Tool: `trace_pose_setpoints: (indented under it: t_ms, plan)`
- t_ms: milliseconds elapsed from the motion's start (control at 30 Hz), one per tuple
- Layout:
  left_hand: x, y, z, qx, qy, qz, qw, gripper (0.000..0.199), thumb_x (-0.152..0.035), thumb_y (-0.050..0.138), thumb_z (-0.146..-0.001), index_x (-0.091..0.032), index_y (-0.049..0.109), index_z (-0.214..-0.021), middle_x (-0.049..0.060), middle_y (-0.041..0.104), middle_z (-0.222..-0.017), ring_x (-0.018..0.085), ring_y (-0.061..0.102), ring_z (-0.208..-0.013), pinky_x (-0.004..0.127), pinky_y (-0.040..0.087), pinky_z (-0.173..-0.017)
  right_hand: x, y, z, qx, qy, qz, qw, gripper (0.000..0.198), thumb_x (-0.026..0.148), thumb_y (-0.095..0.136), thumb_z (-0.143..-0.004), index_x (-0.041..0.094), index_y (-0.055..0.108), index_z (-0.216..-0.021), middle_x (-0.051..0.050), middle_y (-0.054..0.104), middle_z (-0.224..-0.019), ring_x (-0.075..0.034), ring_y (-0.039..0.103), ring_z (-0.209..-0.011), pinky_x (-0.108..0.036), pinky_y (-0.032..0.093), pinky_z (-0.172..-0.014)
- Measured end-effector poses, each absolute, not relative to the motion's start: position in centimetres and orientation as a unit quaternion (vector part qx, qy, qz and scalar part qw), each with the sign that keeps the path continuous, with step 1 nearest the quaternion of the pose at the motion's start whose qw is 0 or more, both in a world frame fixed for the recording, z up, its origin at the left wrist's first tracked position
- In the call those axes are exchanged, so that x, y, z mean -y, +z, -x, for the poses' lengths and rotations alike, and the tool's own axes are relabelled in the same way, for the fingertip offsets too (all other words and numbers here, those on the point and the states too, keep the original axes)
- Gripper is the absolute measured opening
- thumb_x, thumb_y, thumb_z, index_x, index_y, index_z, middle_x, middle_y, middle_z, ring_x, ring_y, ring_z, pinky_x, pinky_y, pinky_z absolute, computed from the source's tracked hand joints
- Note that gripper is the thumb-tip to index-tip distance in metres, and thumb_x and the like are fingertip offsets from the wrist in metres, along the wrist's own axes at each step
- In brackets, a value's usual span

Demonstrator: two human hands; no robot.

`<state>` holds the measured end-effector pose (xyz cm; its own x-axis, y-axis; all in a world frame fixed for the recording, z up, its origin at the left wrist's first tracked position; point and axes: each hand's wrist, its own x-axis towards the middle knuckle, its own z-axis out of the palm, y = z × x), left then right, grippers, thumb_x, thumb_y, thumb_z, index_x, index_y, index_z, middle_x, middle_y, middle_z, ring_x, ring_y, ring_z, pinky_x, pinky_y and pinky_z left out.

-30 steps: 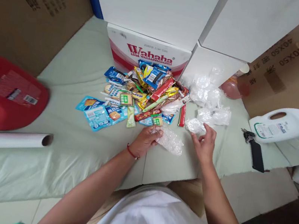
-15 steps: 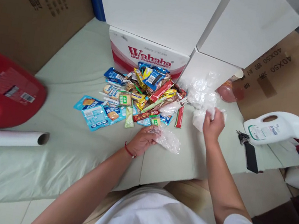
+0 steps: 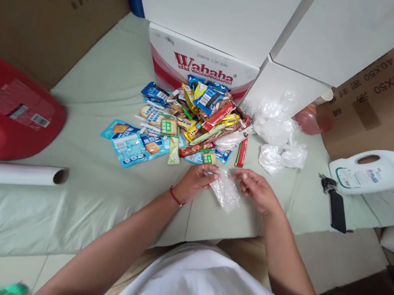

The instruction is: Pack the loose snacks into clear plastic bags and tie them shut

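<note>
A crumpled clear plastic bag [image 3: 226, 192] hangs from my left hand [image 3: 197, 181], its thumb and fingers closed on the bag's upper left part. My right hand [image 3: 256, 191] is at the bag's right edge, fingers half curled and a little apart; whether the fingertips touch the plastic is hard to tell. Just beyond the hands lies a heap of wrapped snacks [image 3: 218, 116] with red, yellow, blue and green packets. Light blue biscuit pouches [image 3: 129, 150] spread out at its left. More crumpled clear bags [image 3: 272, 157] rest on the cloth to the right of the heap.
Behind the heap stand a Wahaba-style printed carton [image 3: 157, 44] and white boxes [image 3: 219, 6]. A red container [image 3: 4, 112] and white tube [image 3: 9, 174] lie left. To the right are a white jug [image 3: 383, 177], keys with a black holder [image 3: 336, 209] and a cardboard box [image 3: 388, 98].
My right hand has let go of the clear bags at the right and moved left, to the bag in my left hand. The view has shifted slightly.
</note>
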<state>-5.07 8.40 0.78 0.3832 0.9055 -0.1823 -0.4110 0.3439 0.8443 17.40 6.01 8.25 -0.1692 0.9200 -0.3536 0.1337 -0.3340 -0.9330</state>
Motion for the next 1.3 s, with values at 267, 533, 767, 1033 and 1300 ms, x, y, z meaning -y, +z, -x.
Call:
trace_pose_setpoints:
  t_ms: [267,533,767,1033,1300]
  plan:
    - [-7.5,1.1,4.5,-0.427,0.525,-0.472,0.564,0.053,-0.037,0.088,-0.069,-0.023,0.058,-0.110,0.003,0.059,-0.109,0.015,0.056,-0.087,0.026,0.050,-0.072,-3.9,5.4,-13.6,0.284,0.587,0.590,0.476,0.049,0.056,0.092,-0.062,0.020,0.066,-0.079,0.009,0.041,-0.059,-0.006,0.024,-0.049,-0.023,0.015,-0.045]
    - [-6.2,1.7,4.4,-0.408,0.465,-0.581,0.529,0.036,-0.045,0.084,-0.077,-0.021,0.065,-0.094,0.003,0.060,-0.096,0.017,0.056,-0.082,0.030,0.047,-0.074,-3.7,5.3,-11.1,0.321,0.514,0.594,0.529,0.041,0.053,0.087,-0.070,0.021,0.067,-0.085,0.007,0.047,-0.061,-0.008,0.033,-0.050,-0.024,0.025,-0.047]
    - [-8.9,1.9,6.1,-0.392,0.535,-0.340,0.666,0.047,-0.060,0.081,-0.079,-0.022,0.055,-0.082,-0.001,0.067,-0.090,0.013,0.059,-0.078,0.027,0.048,-0.072,-3.5,5.6,-14.7,0.270,0.517,0.592,0.556,0.044,0.051,0.093,-0.064,0.021,0.065,-0.080,0.005,0.048,-0.066,-0.007,0.031,-0.052,-0.023,0.023,-0.045]
    - [-9.0,3.0,6.5,-0.363,0.526,-0.251,0.727,0.058,-0.061,0.089,-0.071,-0.022,0.056,-0.099,0.006,0.070,-0.118,0.020,0.070,-0.105,0.032,0.057,-0.084,-1.3,4.6,-16.7,0.274,0.546,0.593,0.525,0.042,0.047,0.095,-0.065,0.021,0.066,-0.080,0.006,0.045,-0.066,-0.007,0.034,-0.054,-0.022,0.025,-0.047]
    - [-8.6,1.3,5.8,-0.439,0.460,-0.405,0.657,0.080,-0.038,0.095,-0.060,-0.022,0.060,-0.130,0.003,0.071,-0.105,0.008,0.055,-0.066,0.024,0.046,-0.065,-1.3,5.8,-16.4,0.331,0.612,0.553,0.458,0.043,0.052,0.093,-0.068,0.021,0.064,-0.080,0.007,0.043,-0.062,-0.006,0.031,-0.051,-0.023,0.023,-0.049]
